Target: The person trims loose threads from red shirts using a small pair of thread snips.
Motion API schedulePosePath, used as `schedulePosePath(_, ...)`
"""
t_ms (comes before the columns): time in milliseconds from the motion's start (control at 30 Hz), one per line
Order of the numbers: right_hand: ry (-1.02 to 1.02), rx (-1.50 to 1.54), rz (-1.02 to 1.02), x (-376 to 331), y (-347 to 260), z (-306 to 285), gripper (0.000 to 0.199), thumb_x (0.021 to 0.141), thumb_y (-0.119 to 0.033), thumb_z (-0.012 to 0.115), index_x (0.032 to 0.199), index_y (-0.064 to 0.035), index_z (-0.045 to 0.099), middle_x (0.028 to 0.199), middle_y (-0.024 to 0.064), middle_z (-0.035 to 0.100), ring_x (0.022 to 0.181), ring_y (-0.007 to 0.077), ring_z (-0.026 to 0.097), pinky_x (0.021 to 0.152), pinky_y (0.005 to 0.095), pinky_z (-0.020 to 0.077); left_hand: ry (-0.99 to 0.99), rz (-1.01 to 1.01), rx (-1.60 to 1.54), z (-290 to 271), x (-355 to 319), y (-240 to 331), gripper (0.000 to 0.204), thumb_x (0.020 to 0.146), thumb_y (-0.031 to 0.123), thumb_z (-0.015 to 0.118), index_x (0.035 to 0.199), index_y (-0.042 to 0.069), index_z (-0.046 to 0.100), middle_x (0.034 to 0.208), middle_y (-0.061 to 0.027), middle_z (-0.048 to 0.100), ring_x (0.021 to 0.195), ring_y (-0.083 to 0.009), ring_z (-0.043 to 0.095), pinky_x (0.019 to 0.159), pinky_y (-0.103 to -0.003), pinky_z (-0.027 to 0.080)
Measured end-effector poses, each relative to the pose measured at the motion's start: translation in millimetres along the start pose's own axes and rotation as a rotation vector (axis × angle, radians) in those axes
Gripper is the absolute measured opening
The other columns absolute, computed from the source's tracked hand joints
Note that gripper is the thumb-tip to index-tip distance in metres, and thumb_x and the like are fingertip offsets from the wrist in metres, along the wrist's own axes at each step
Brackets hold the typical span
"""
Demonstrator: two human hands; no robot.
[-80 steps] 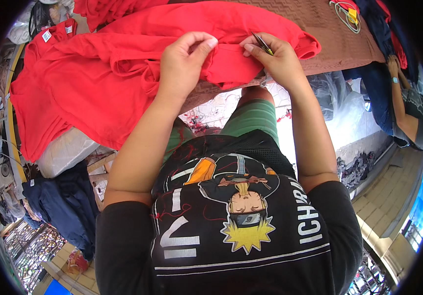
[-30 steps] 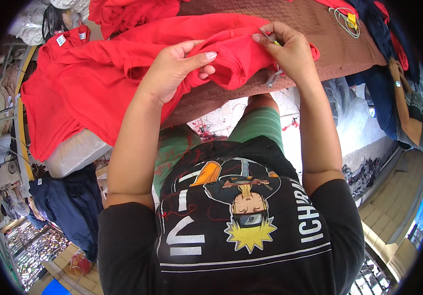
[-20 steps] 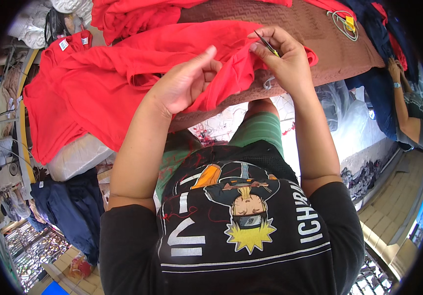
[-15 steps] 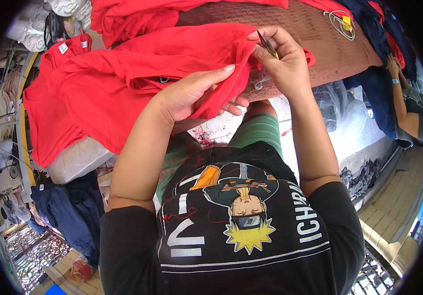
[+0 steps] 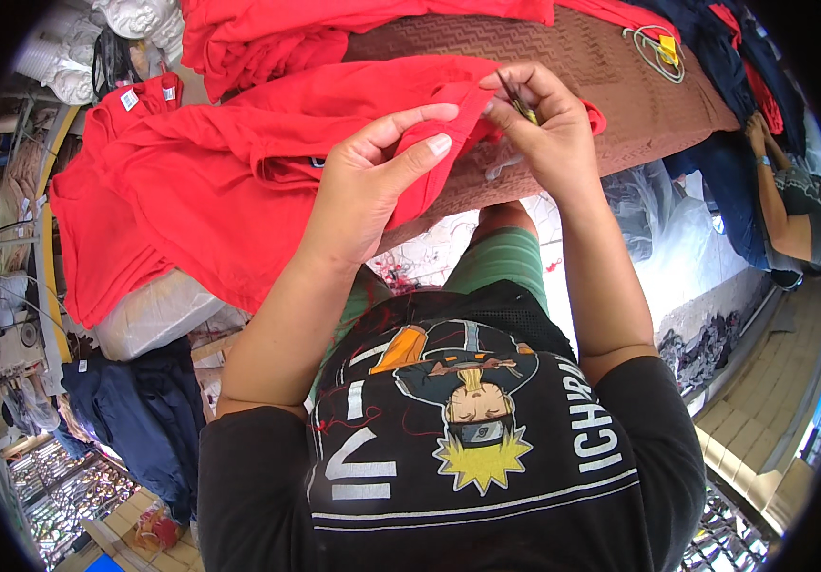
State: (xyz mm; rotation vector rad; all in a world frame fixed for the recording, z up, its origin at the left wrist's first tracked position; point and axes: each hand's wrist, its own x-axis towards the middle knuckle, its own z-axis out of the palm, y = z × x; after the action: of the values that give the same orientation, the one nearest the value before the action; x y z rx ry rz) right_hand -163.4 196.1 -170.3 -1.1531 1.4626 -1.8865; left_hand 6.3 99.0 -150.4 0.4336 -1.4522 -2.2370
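A red garment (image 5: 201, 181) lies spread over the padded table, its near right edge lifted between my hands. My left hand (image 5: 368, 176) pinches that edge between thumb and forefinger. Farther along the same edge, my right hand (image 5: 554, 129) grips the cloth between thumb and fingertips. Tucked in that right hand is a small pair of thread snips (image 5: 519, 100), dark blades pointing up and away, with a bit of yellow showing near the palm. The cloth's far right end passes behind my right hand.
More red garments (image 5: 267, 38) are heaped at the back. A coiled pale cord (image 5: 654, 57) with a yellow piece lies on the brown padded table (image 5: 658, 114). Dark blue clothes (image 5: 139, 410) hang at the lower left. At the right, another person's arm (image 5: 778, 200) touches dark cloth.
My left hand has turned over and shifted up, from an open palm under the edge to a pinch on it. The right hand has dropped slightly, still with the snips.
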Motion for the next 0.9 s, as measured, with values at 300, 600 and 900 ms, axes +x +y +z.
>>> schedulePosePath(300, 0.061, -0.209, -0.039, -15.7, -12.0, 7.3, 0.014, 0.085, -0.003, 0.068, 0.099, -0.0046, 0.064, 0.077, -0.0035, 0.059, 0.068, 0.0024, 0.053, 0.061, 0.0181, 0.0432, 0.077, 0.334, 0.208, 11.3, 2.9, 0.7, 0.055, 0.086, 0.000, 0.064, 0.136, -0.001, 0.041, 0.126, -0.0117, 0.054, 0.112, -0.0144, 0.054, 0.095, -0.027, 0.045)
schedulePosePath(600, -0.078, -0.281, 0.005, -13.0, -13.9, 7.0, 0.030, 0.088, -0.005, 0.065, 0.116, -0.0012, 0.056, 0.075, -0.0011, 0.061, 0.072, 0.0063, 0.058, 0.067, 0.0211, 0.0465, -0.030, 0.455, 0.462, 9.5, -0.5, 8.0, 0.074, 0.082, -0.006, 0.062, 0.145, 0.001, 0.024, 0.132, -0.0159, 0.047, 0.123, -0.0206, 0.048, 0.104, -0.032, 0.038)
schedulePosePath(900, 0.432, 0.070, -0.281, 4.6, 1.6, -14.6, 0.010, 0.091, -0.006, 0.061, 0.101, -0.0060, 0.062, 0.092, -0.0013, 0.062, 0.075, 0.0050, 0.056, 0.062, 0.0187, 0.0478, 0.118, 0.860, 0.948, 12.3, -16.0, 12.6, 0.042, 0.077, 0.003, 0.068, 0.119, 0.001, 0.063, 0.127, -0.0153, 0.052, 0.113, -0.0236, 0.054, 0.096, -0.034, 0.043)
